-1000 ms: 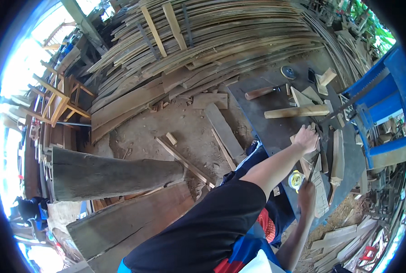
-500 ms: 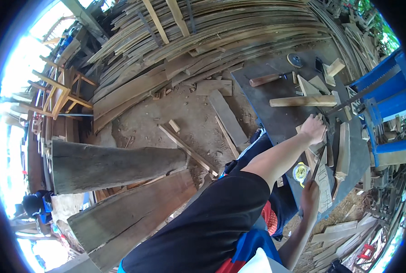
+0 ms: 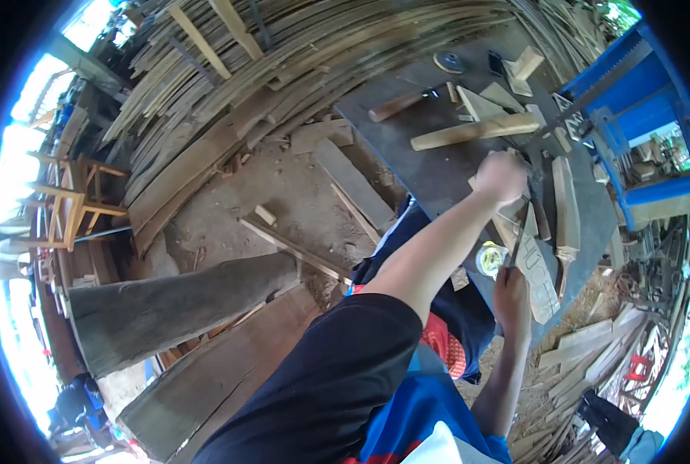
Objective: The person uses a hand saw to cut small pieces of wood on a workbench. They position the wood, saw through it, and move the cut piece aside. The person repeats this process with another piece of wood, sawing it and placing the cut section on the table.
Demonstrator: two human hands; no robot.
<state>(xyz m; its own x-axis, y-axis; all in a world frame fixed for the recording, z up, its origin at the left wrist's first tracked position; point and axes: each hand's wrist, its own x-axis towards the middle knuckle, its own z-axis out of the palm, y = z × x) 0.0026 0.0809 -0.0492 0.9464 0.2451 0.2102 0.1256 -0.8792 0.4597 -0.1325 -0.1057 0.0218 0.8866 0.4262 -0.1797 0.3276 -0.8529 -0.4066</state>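
Note:
My left hand [image 3: 503,178] is over the far part of the dark work table [image 3: 453,185], at the upper end of a light wooden board [image 3: 542,286] with marks drawn on it. Motion smears its fingers. Closer to me, my right hand [image 3: 512,298] is closed round a slim hand tool [image 3: 518,246] whose thin, dark shaft points away over the board. A yellow tape measure [image 3: 491,259] lies just left of that hand. Past my left hand is a light wooden bar [image 3: 475,132], and a squared length of wood [image 3: 566,205] lies to the right.
A wooden-handled tool [image 3: 403,105], a round disc [image 3: 448,63] and small wood offcuts [image 3: 526,63] occupy the table's far end. A blue frame [image 3: 638,108] stands at the right. Stacked planks [image 3: 345,54] line the back, and two wide slabs [image 3: 182,309] lie at the left.
The view has shifted, so the table and both hands appear farther left. My left hand has become blurred. My right hand still grips the slim tool beside the marked board.

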